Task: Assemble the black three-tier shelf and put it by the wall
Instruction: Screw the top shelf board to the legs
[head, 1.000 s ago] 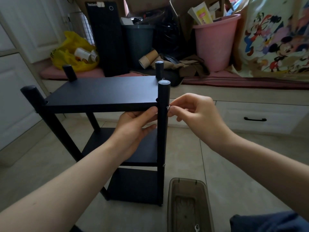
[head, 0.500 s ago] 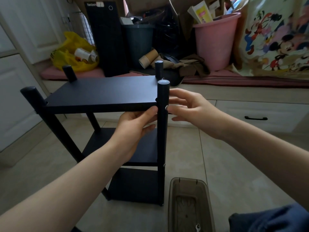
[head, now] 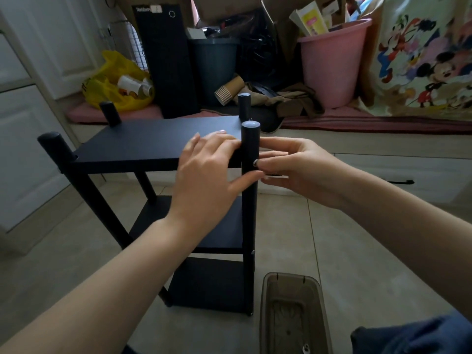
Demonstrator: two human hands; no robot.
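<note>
Black three-tier shelf point(head: 217, 226) upright on floor point(head: 332, 238), between both hands. Left hand point(head: 209, 175) clamping top board point(head: 143, 144) corner, fingers above, thumb below. Right hand point(head: 301, 169) fingertips point(head: 265, 159) at small silver screw point(head: 255, 163) on round post point(head: 249, 226); grip unclear.
</note>
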